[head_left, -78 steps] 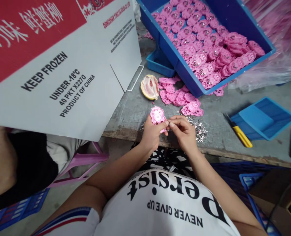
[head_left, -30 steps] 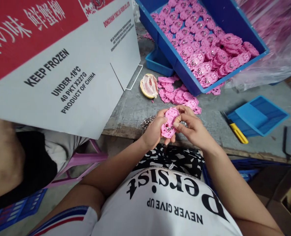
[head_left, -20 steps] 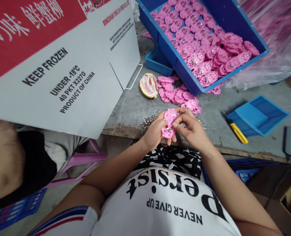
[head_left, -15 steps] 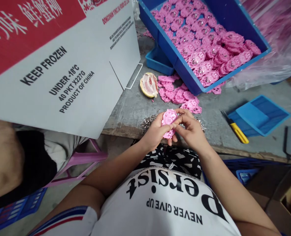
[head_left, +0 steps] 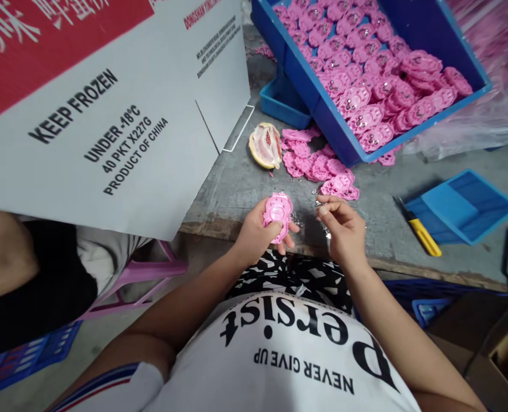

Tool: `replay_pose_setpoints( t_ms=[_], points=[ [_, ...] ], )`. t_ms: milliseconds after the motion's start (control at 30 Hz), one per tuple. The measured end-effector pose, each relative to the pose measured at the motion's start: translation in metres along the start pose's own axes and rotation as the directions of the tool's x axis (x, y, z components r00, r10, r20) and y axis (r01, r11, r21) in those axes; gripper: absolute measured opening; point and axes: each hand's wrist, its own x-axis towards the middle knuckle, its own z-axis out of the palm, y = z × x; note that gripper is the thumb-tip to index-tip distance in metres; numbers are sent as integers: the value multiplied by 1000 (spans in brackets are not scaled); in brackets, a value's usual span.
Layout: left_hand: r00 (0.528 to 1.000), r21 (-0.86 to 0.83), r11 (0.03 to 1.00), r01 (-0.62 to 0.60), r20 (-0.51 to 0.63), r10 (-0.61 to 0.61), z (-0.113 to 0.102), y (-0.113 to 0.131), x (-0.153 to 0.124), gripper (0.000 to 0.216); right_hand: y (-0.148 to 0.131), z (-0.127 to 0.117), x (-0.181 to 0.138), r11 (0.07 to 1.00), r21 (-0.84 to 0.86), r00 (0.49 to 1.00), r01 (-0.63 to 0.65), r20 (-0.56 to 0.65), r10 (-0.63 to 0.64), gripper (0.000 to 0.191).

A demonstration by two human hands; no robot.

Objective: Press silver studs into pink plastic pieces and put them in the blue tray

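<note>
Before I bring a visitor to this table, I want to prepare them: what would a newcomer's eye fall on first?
Probably the blue bin at upper right, heaped with pink pieces, and the large carton at upper left, marked KEEP FROZEN. Next, perhaps, the cut fruit between them; then, at the near edge of the table, the left hand holding one pink piece, the right hand apart from it.
</note>
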Motion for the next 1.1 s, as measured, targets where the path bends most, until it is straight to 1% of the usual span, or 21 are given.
replay_pose_setpoints(
  t_ms=[67,167,233,333,400,467,533,600,667,733,767,833,900,933,1000,1033,1100],
  points=[
    [998,20,1000,-2,-68,4,-10,2,-1,43,8,-2,3,997,-83,999,3,39,0,16],
    [989,25,1000,-8,-146,12,-22,2,-1,45,17,2,9,964,-264,989,22,150,18,14],
    [985,24,1000,-20,-172,24,-26,1,0,45,21,10,14,899,-428,971,88,239,18,8],
    [981,18,999,-35,-190,38,-29,-1,1,43,25,24,22,758,-615,932,216,361,27,7],
    [979,4,999,-46,-197,46,-29,-2,1,41,25,32,27,683,-682,913,260,403,55,5],
    [978,-26,998,-60,-203,53,-29,-2,1,39,23,38,30,634,-723,904,274,419,87,8],
    [977,-67,996,-65,-205,50,-29,-2,1,38,20,39,31,609,-747,900,267,419,119,9],
    [979,-105,993,-61,-198,39,-29,-2,1,37,18,38,32,611,-751,897,251,417,145,10],
    [982,-126,990,-58,-185,34,-29,-2,1,37,18,36,32,645,-728,896,231,417,150,9],
    [984,-134,989,-58,-174,34,-28,-2,2,36,18,33,32,712,-676,908,187,396,137,8],
    [985,-134,989,-57,-172,33,-28,-2,2,36,19,32,33,756,-639,919,144,370,138,7],
    [985,-131,990,-49,-169,27,-27,-3,3,36,20,29,34,855,-518,937,9,303,174,9],
    [987,-125,991,-45,-161,24,-26,-5,4,37,22,27,36,934,-322,934,-157,258,246,17],
    [988,-123,991,-45,-154,25,-26,-6,5,38,22,26,36,948,-211,923,-240,254,290,23],
    [990,-124,991,-45,-141,28,-24,-9,6,39,22,25,38,926,-15,890,-378,270,368,33],
    [991,-125,991,-44,-135,27,-23,-10,7,39,22,25,38,903,51,873,-426,284,396,37],
    [992,-125,991,-36,-124,21,-21,-11,7,40,20,26,39,874,110,853,-474,302,425,40]
  ],
)
